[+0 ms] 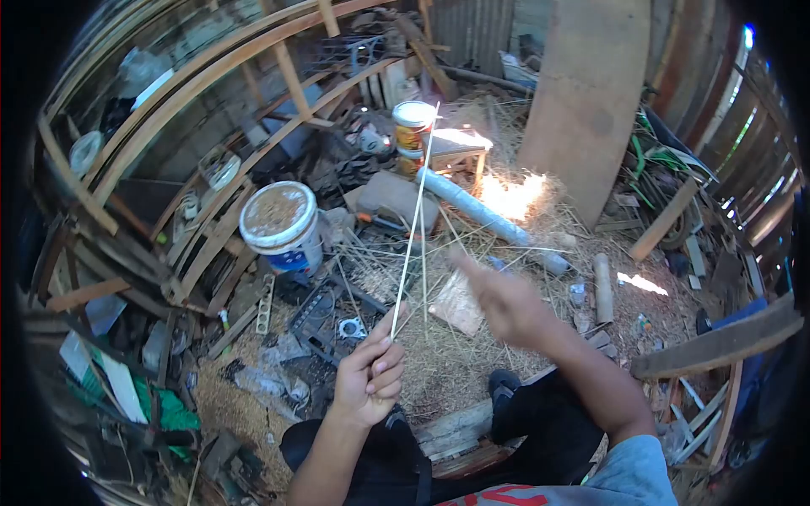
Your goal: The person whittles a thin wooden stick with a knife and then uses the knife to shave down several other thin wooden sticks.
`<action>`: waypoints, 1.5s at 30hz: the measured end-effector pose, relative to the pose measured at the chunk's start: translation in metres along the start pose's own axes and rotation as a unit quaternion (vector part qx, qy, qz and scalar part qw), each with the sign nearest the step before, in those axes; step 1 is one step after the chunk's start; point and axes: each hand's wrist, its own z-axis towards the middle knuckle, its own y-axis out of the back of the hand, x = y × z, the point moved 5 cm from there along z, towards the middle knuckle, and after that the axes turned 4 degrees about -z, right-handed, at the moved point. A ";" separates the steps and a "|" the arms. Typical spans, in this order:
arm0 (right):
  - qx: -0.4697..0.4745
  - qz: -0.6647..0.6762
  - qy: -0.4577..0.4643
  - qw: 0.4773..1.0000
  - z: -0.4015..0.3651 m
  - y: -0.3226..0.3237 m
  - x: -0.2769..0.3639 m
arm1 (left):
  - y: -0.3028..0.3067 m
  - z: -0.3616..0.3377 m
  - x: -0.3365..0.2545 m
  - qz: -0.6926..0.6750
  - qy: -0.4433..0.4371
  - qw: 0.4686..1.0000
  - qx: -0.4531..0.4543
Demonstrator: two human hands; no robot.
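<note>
My left hand [369, 381] is closed around the lower end of a long, thin, pale strip [413, 232], which looks like split bamboo or cane. The strip rises at a slant away from me, its far tip beside the stacked tubs. To the right, apart from the strip, my right hand [510, 305] is blurred by motion. One finger seems to point forward, but whether anything is in that hand cannot be made out. Several similar thin strips [424, 278] lie beyond my hands, over the littered ground. A pale flat block [456, 302] lies partly behind my right hand.
A white bucket [278, 218] stands left of a grey-blue pipe [481, 211]. Stacked tubs [413, 126] sit near a small wooden stool [460, 145]. A tall board [586, 101] leans at the back. Curved wooden slats [194, 72] fill the left; a plank [717, 341] juts in right.
</note>
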 end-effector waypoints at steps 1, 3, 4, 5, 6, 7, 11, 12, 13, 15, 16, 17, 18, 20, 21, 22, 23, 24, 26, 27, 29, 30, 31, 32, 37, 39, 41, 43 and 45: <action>0.050 -0.067 0.067 0.994 -0.006 -0.016 0.022 | 0.000 0.000 -0.001 0.007 -0.011 1.000 -0.010; 0.108 -0.039 0.080 0.990 -0.016 -0.034 0.050 | 0.003 -0.001 -0.002 0.002 -0.017 1.000 -0.018; 0.120 -0.037 0.086 0.988 -0.016 -0.038 0.051 | 0.001 -0.002 -0.001 -0.002 -0.011 1.000 0.003; 0.133 -0.038 0.091 0.986 -0.017 -0.040 0.051 | -0.001 -0.002 -0.001 -0.007 -0.005 1.000 0.026; 0.146 -0.039 0.096 0.984 -0.019 -0.041 0.051 | -0.004 -0.004 0.000 -0.008 0.000 0.999 0.037; 0.149 -0.031 0.108 0.983 -0.019 -0.042 0.050 | -0.005 -0.005 0.000 -0.003 -0.001 0.999 0.044; 0.151 -0.037 0.127 0.980 -0.023 -0.045 0.045 | -0.012 -0.008 0.004 0.010 0.002 0.999 0.051; 0.150 -0.048 0.126 0.979 -0.025 -0.045 0.045 | -0.014 -0.008 0.005 0.012 0.004 0.999 0.049; 0.139 -0.064 0.133 0.979 -0.025 -0.044 0.046 | -0.015 -0.008 0.006 0.013 0.006 0.999 0.053; 0.117 -0.096 0.147 0.977 -0.024 -0.042 0.050 | -0.016 -0.008 0.007 0.016 0.009 0.998 0.061; 0.119 -0.112 0.138 0.977 -0.024 -0.042 0.051 | -0.016 -0.008 0.007 0.021 0.006 0.998 0.057; 0.121 -0.128 0.130 0.976 -0.024 -0.042 0.053 | -0.016 -0.008 0.007 0.026 0.003 0.998 0.053; 0.122 -0.143 0.122 0.975 -0.024 -0.042 0.054 | -0.016 -0.008 0.007 0.032 -0.001 0.998 0.048; 0.097 -0.148 0.117 0.977 -0.021 -0.042 0.053 | -0.016 -0.009 0.006 0.042 0.004 0.998 0.050; 0.083 -0.151 0.114 0.978 -0.020 -0.042 0.052 | -0.016 -0.009 0.006 0.048 0.006 0.998 0.051; 0.070 -0.161 0.103 0.979 -0.018 -0.040 0.048 | -0.016 -0.009 0.007 0.053 0.007 0.997 0.049; 0.057 -0.171 0.092 0.979 -0.016 -0.038 0.044 | -0.015 -0.010 0.009 0.058 0.009 0.997 0.048; 0.045 -0.182 0.080 0.979 -0.014 -0.034 0.040 | -0.014 -0.010 0.010 0.062 0.011 0.997 0.047; 0.022 -0.192 0.065 0.979 -0.008 -0.024 0.032 | -0.014 -0.010 0.013 0.059 0.028 0.996 0.052; 0.011 -0.197 0.056 0.979 -0.005 -0.019 0.029 | -0.013 -0.010 0.014 0.058 0.037 0.996 0.054; -0.008 -0.194 0.051 0.980 -0.001 -0.011 0.022 | -0.012 -0.009 0.015 0.065 0.045 0.995 0.053; -0.022 -0.198 0.049 0.979 0.000 -0.008 0.018 | -0.011 -0.008 0.016 0.068 0.050 0.995 0.054; -0.036 -0.201 0.047 0.978 0.001 -0.004 0.014 | -0.011 -0.008 0.017 0.069 0.057 0.995 0.051; -0.032 -0.196 0.011 0.980 0.003 0.002 0.008 | -0.011 -0.008 0.018 0.071 0.063 0.994 0.048; -0.124 -0.170 -0.070 0.975 0.014 0.046 -0.039 | -0.008 -0.012 0.025 0.090 0.106 0.990 0.038; -0.155 -0.145 -0.144 0.967 0.015 0.067 -0.061 | -0.002 -0.014 0.028 0.099 0.132 0.986 0.036; -0.233 -0.144 -0.175 0.946 0.011 0.090 -0.088 | 0.000 -0.015 0.027 0.097 0.153 0.983 0.024; -0.297 -0.114 -0.214 0.924 -0.001 0.110 -0.125 | 0.003 -0.018 0.024 0.096 0.172 0.980 0.020; -0.341 -0.054 -0.258 0.902 -0.015 0.126 -0.161 | 0.002 -0.018 0.018 0.102 0.146 0.984 0.023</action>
